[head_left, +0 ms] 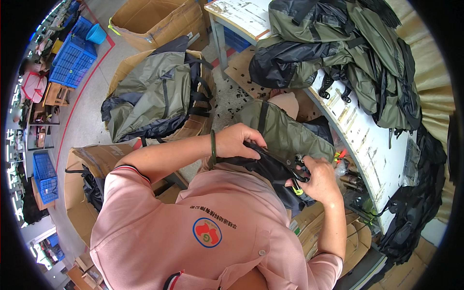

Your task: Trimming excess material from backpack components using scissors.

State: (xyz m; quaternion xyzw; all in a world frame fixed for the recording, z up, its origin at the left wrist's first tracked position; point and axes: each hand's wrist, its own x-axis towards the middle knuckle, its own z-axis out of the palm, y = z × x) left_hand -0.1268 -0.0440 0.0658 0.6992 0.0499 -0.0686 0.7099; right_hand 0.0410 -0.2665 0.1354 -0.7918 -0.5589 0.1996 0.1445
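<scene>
An olive-green and black bag (285, 130) lies across my lap, its black part nearest my body. My left hand (237, 141) is closed on the edge of the black fabric, thumb and fingers pinching it. To the right, my right hand (319, 180) is closed around a small black looped piece (300, 170) at the bag's black edge. Whether that piece is a buckle or a tool handle I cannot tell. A small yellow-green piece (297, 190) shows just below these fingers. The fingers partly cover both pieces.
Olive and black bags (333, 53) are heaped on the worn white table (355, 130) at right. More bags (154, 92) fill a cardboard box ahead left. A larger box (157, 24) stands behind it. Black scraps (229, 96) litter the floor. Blue crates (72, 60) stand far left.
</scene>
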